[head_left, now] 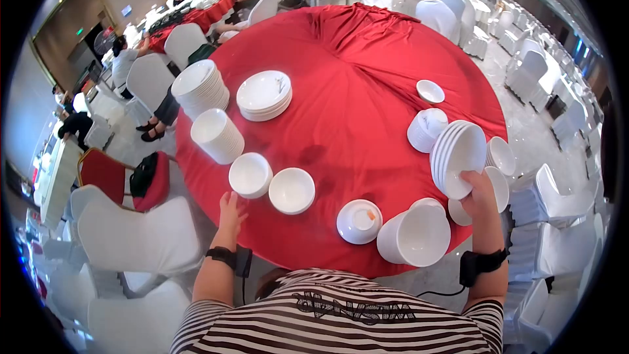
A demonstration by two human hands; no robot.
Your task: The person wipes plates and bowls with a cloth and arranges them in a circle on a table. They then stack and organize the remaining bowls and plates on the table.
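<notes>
My right hand (479,195) grips a small nested stack of white bowls (462,157), tilted on its side above the table's right part. Beneath and behind it stand more white bowls (500,156), partly hidden by the hand and stack. Close by are a stack of small white bowls (422,134) and a large nested stack lying tilted (419,236). My left hand (231,212) is empty with its fingers apart, just below a white bowl (250,175) at the table's left edge. Another white bowl (291,191) sits upright to the right of that one.
A round table with a red cloth (347,118) carries everything. On its left stand a tall plate stack (200,88), a lower plate stack (264,95) and a bowl stack (217,136). An overturned bowl (359,221) lies near the front. White-covered chairs (141,236) flank the table; people sit behind.
</notes>
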